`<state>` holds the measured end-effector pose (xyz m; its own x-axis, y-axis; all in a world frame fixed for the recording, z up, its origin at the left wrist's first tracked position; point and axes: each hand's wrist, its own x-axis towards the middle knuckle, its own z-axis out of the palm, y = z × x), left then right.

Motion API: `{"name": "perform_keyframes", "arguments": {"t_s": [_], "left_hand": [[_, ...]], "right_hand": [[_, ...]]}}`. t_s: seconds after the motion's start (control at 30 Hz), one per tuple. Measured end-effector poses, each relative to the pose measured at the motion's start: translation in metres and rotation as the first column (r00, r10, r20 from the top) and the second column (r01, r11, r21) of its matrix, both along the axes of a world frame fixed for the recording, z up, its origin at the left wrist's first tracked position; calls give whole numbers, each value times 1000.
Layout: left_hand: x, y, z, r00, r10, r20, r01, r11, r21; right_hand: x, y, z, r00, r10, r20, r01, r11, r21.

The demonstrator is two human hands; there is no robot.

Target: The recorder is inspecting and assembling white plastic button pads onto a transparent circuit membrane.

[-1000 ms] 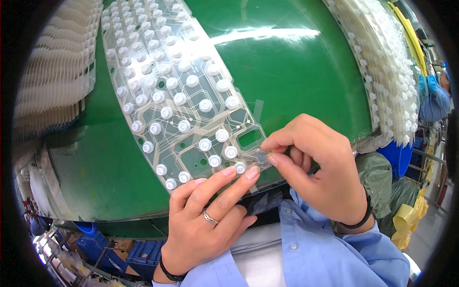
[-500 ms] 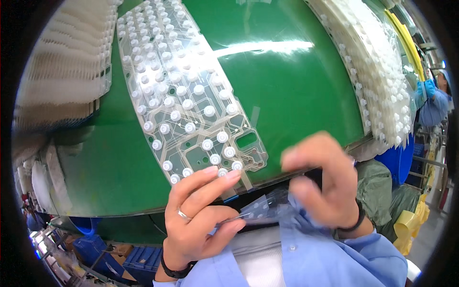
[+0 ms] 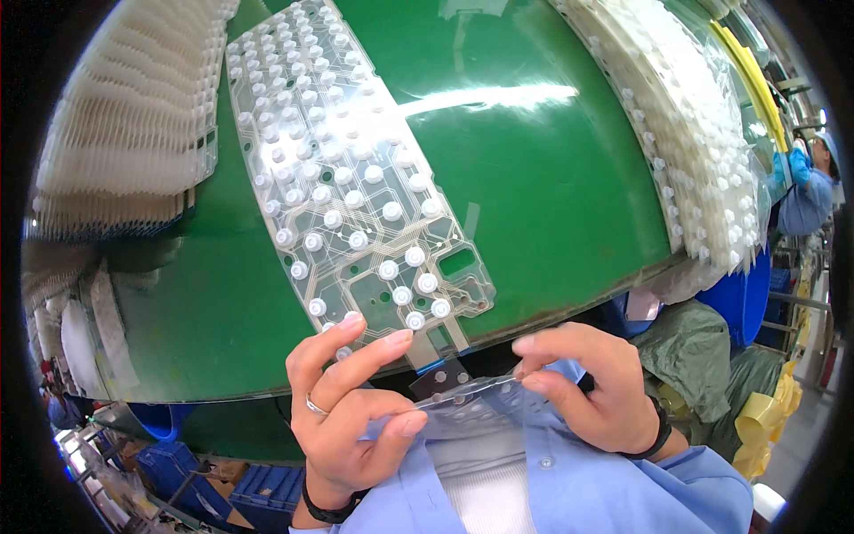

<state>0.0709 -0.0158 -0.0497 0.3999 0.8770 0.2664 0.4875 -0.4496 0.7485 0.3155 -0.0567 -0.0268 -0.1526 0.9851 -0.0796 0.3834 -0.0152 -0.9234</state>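
Two hands pinch a thin clear strip (image 3: 467, 392) w/ small domes at chest level, just off the green counter (image 3: 551, 178) edge: left hand (image 3: 351, 414) at its left end, right hand (image 3: 587, 383) at its right. Risk: flimsy strip creases or slips from fingertip grip, snags tail of membrane sheet (image 3: 356, 187) nearby

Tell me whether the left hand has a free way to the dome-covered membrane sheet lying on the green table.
Probably yes. The left hand is right at the near end of the membrane sheet with nothing between them, but its thumb and fingers are pinching a clear film, shared with the right hand.
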Motion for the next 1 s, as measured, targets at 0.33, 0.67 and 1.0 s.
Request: {"name": "perform_keyframes", "arguments": {"t_s": [0.33, 0.67, 1.0], "left_hand": [[2, 13, 0, 973, -79, -216, 92, 994, 51], [2, 15, -7, 933, -259, -250, 277, 960, 37], [3, 16, -11, 923, -269, -276, 295, 954, 55]], "right_hand": [[7, 22, 6, 1000, -6, 29, -2, 959, 285], [3, 78, -9, 990, -135, 36, 135, 991, 17], [-9, 86, -17, 970, -196, 147, 186, 980, 75]]}}
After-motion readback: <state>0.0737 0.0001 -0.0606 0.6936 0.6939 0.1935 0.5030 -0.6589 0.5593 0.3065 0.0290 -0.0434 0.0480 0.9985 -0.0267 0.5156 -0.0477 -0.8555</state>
